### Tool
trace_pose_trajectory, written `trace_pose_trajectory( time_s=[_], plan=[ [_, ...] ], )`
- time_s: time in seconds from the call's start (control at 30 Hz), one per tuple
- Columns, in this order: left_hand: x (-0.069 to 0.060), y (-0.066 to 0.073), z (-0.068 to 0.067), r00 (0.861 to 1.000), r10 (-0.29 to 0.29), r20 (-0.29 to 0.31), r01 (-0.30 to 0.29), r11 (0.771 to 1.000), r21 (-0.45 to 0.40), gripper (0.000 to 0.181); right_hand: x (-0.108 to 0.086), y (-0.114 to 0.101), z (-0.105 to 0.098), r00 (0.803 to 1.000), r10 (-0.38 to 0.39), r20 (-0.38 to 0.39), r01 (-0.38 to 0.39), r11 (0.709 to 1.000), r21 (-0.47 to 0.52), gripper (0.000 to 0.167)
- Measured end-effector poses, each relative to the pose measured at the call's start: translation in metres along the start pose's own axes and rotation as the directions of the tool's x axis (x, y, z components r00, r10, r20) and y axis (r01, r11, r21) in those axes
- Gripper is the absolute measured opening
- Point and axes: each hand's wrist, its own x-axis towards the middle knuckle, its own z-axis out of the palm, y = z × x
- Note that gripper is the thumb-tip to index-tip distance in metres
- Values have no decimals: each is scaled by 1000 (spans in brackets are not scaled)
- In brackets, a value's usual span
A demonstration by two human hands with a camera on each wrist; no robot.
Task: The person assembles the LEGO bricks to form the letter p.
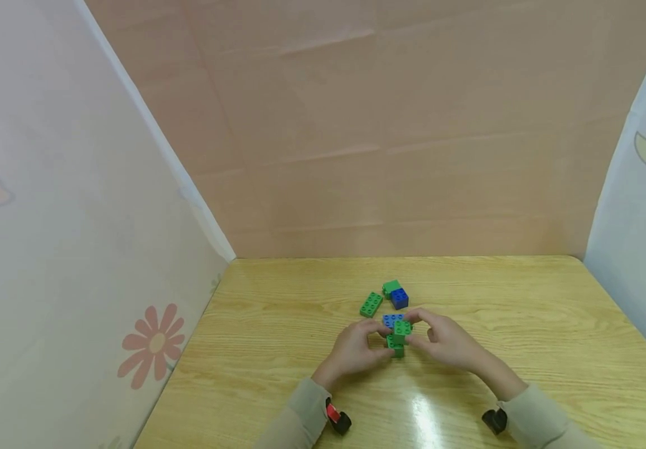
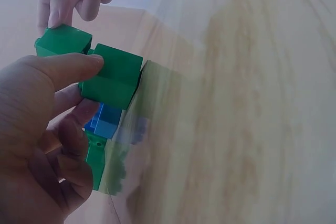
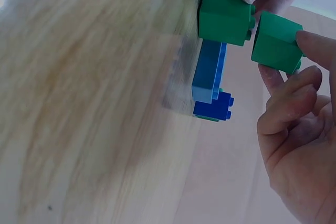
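Note:
Between finger and thumb, my left hand [image 1: 359,348] pinches a green brick [image 1: 398,352] low over the wooden table. My right hand [image 1: 448,342] pinches another green brick [image 1: 402,330], held just above the first one. In the right wrist view the right hand's brick [image 3: 277,43] is tilted, close to the studs of the left hand's brick [image 3: 223,17]; I cannot tell whether they touch. Just behind the hands lies a lighter blue brick [image 1: 393,320], partly covered by the fingers and the green bricks.
Farther back on the table [image 1: 278,324] lie a long green brick [image 1: 371,304], a dark blue brick [image 1: 400,299] and a green brick [image 1: 391,287] right behind it. A brown sheet [image 1: 379,156] rises at the table's back, with a pale printed sheet [image 1: 76,218] at left.

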Motion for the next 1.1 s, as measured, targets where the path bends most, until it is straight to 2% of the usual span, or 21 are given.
trace_pose_trajectory(
  time_s=[0.57, 1.1],
  plan=[
    [0, 1, -1, 999, -28, 16, 29, 998, -55, 35, -1, -1, 6, 999, -30, 24, 31, 999, -14, 45],
    [-1, -2, 0, 999, -40, 21, 42, 994, -105, 29, 1, -2, 9, 999, -28, 26, 28, 1000, -2, 36]
  ],
)
